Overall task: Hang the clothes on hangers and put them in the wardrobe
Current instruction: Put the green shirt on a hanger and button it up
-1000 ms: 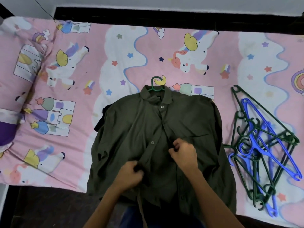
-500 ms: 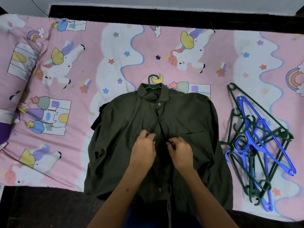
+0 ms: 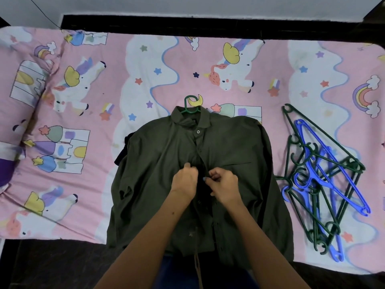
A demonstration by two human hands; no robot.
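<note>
An olive-green shirt [image 3: 239, 155] lies face up on the bed, its lower hem hanging over the near edge. A green hanger [image 3: 190, 104] sits inside it, only the hook showing above the collar. My left hand [image 3: 184, 181] pinches the left side of the button placket at mid-chest. My right hand [image 3: 224, 185] pinches the right side of the placket just beside it. The two hands nearly touch over a button.
A heap of several green and blue hangers [image 3: 325, 180] lies on the bed to the right of the shirt. A dark garment [image 3: 123, 155] peeks out under the shirt's left shoulder. The unicorn-print sheet [image 3: 145, 80] covers the bed; a pillow [image 3: 18, 97] lies at far left.
My left hand has moved up from the lower hem to mid-chest beside my right hand. Both now work at a higher point on the placket.
</note>
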